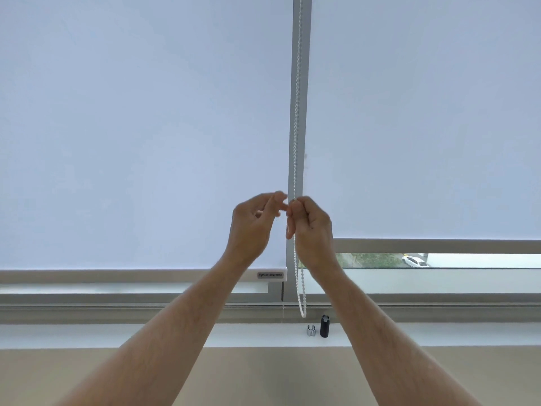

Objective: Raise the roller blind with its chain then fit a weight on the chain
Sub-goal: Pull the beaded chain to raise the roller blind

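Note:
A white bead chain (297,112) hangs in a loop down the grey window post between two pale roller blinds. My right hand (311,230) is closed around the chain at mid height. My left hand (254,227) is just left of it, fingers loosely curled and apart, fingertips near the chain but not clearly gripping it. The left blind (140,136) reaches almost to the sill, its bottom bar (146,275) bearing a small label. On the sill below the chain's loop stand a black cylindrical weight (324,326) and a small silver clip (311,330).
The right blind (424,127) hangs a little higher, its bottom bar (439,246) leaving a strip of glass with a white car (415,261) outside. A white sill (117,335) runs across, with a beige wall (263,376) beneath.

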{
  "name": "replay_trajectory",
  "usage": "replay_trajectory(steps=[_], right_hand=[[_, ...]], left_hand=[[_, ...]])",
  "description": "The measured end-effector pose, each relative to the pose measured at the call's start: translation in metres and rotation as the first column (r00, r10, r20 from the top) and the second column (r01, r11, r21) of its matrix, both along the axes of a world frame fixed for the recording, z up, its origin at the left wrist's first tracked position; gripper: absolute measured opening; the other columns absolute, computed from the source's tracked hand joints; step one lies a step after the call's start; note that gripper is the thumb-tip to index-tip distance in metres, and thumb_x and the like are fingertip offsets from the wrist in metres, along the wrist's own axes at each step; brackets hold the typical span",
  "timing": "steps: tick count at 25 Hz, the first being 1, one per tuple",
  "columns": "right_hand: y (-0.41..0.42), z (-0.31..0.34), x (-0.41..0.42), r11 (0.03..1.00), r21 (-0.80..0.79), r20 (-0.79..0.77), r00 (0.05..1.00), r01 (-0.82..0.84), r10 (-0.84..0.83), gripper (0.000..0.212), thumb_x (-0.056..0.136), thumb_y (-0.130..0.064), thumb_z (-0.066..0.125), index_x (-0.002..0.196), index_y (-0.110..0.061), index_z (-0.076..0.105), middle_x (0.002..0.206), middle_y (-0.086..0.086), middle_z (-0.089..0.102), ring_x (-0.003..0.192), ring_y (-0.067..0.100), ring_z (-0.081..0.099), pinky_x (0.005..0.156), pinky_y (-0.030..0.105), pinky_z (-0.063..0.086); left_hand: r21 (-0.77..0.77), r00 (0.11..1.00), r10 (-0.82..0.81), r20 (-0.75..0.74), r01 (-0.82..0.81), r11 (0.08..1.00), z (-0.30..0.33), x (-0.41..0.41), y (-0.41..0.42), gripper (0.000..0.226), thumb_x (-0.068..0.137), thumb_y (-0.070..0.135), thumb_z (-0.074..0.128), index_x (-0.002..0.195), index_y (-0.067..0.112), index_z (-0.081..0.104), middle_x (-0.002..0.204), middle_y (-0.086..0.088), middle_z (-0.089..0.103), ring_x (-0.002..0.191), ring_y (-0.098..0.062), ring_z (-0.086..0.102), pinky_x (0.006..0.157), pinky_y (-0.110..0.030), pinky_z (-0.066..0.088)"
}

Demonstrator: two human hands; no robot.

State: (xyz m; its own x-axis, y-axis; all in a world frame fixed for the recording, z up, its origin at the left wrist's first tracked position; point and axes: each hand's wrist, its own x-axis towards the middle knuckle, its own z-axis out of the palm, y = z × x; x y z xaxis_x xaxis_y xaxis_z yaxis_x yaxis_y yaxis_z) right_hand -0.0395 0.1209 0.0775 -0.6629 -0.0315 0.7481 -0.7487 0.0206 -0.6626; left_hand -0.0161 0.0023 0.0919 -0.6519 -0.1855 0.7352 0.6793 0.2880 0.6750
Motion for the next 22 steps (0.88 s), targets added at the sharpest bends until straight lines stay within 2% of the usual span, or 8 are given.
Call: replay_trajectory(steps=[4, 7, 10, 13, 15, 17, 20, 22], right_hand=[[-0.001, -0.029, -0.001, 0.999, 0.036, 0.049, 0.999, -0.01, 0.009, 0.033, 0.103, -0.017, 0.043, 0.073, -0.022, 0.054, 0.051, -0.004, 0.055, 0.053, 0.015, 0.051, 0.059, 0.032, 0.046], [-0.001, -0.042, 0.001, 0.998, 0.056, 0.063, 0.998, -0.022, 0.019, 0.035, 0.103, -0.015, 0.044, 0.072, -0.026, 0.054, 0.054, -0.007, 0.058, 0.056, 0.012, 0.053, 0.06, 0.025, 0.044], [0.004, -0.043, 0.0, 0.992, 0.05, 0.068, 0.991, -0.117, 0.113, 0.03, 0.101, -0.021, 0.047, 0.076, -0.025, 0.063, 0.059, -0.005, 0.067, 0.062, 0.011, 0.06, 0.068, 0.026, 0.047], [0.009, -0.036, -0.001, 0.977, -0.049, 0.053, 0.977, -0.206, 0.209, 0.033, 0.1, -0.03, 0.046, 0.085, -0.025, 0.075, 0.074, 0.0, 0.077, 0.079, 0.017, 0.07, 0.08, 0.024, 0.049], [0.01, -0.023, -0.004, 0.973, -0.135, 0.039, 0.981, -0.186, 0.192, 0.041, 0.101, -0.037, 0.04, 0.089, -0.026, 0.078, 0.084, -0.001, 0.08, 0.085, 0.017, 0.073, 0.078, 0.025, 0.049], [0.009, -0.004, -0.007, 0.974, -0.182, 0.032, 0.989, -0.136, 0.144, 0.044, 0.102, -0.04, 0.037, 0.088, -0.027, 0.077, 0.08, -0.004, 0.079, 0.079, 0.015, 0.072, 0.074, 0.03, 0.048], [0.006, 0.034, -0.009, 0.986, -0.145, -0.007, 0.996, -0.085, 0.085, 0.041, 0.102, -0.044, 0.042, 0.092, -0.021, 0.075, 0.073, -0.004, 0.075, 0.07, 0.011, 0.069, 0.07, 0.021, 0.047], [0.005, 0.059, -0.007, 0.991, -0.107, -0.026, 0.997, -0.076, 0.074, 0.035, 0.1, -0.044, 0.047, 0.093, -0.021, 0.073, 0.072, 0.001, 0.075, 0.067, 0.011, 0.068, 0.066, 0.017, 0.048]], left_hand=[[-0.057, 1.0, -0.008, 0.006, 0.008, 0.998, 0.033, 0.001, 0.005, 0.014, 0.09, 0.035, 0.066, 0.087, 0.025, 0.075, 0.075, 0.013, 0.076, 0.071, 0.0, 0.067, 0.066, -0.015, 0.049], [-0.084, 0.999, 0.02, 0.025, -0.018, 0.996, 0.034, 0.0, 0.011, 0.012, 0.088, 0.024, 0.07, 0.078, 0.02, 0.074, 0.067, 0.011, 0.074, 0.065, -0.001, 0.064, 0.076, -0.03, 0.054], [-0.026, 1.0, -0.009, 0.03, 0.01, 1.0, 0.028, 0.001, 0.009, 0.013, 0.088, 0.019, 0.072, 0.075, 0.02, 0.07, 0.063, 0.012, 0.072, 0.062, -0.002, 0.064, 0.071, -0.027, 0.053], [-0.019, 1.0, -0.007, 0.002, 0.007, 1.0, 0.025, 0.004, 0.004, 0.014, 0.088, 0.02, 0.071, 0.074, 0.022, 0.069, 0.065, 0.01, 0.073, 0.064, -0.008, 0.066, 0.071, -0.03, 0.055], [-0.025, 1.0, -0.002, -0.021, 0.002, 1.0, 0.024, 0.005, 0.002, 0.016, 0.088, 0.02, 0.071, 0.073, 0.025, 0.069, 0.066, 0.009, 0.073, 0.066, -0.009, 0.067, 0.071, -0.028, 0.055], [-0.068, 0.999, 0.02, -0.043, -0.023, 0.997, 0.02, 0.007, 0.002, 0.015, 0.088, 0.019, 0.071, 0.074, 0.027, 0.07, 0.067, 0.01, 0.073, 0.068, -0.012, 0.069, 0.073, -0.029, 0.056], [-0.113, 0.998, 0.028, -0.048, -0.033, 0.993, 0.004, 0.009, 0.002, 0.012, 0.088, 0.018, 0.071, 0.076, 0.021, 0.07, 0.066, 0.009, 0.073, 0.069, -0.011, 0.07, 0.073, -0.03, 0.057], [-0.124, 0.999, 0.03, -0.021, -0.032, 0.992, -0.009, 0.008, 0.002, 0.012, 0.088, 0.017, 0.071, 0.076, 0.018, 0.069, 0.065, 0.009, 0.072, 0.067, -0.007, 0.068, 0.07, -0.024, 0.054]])
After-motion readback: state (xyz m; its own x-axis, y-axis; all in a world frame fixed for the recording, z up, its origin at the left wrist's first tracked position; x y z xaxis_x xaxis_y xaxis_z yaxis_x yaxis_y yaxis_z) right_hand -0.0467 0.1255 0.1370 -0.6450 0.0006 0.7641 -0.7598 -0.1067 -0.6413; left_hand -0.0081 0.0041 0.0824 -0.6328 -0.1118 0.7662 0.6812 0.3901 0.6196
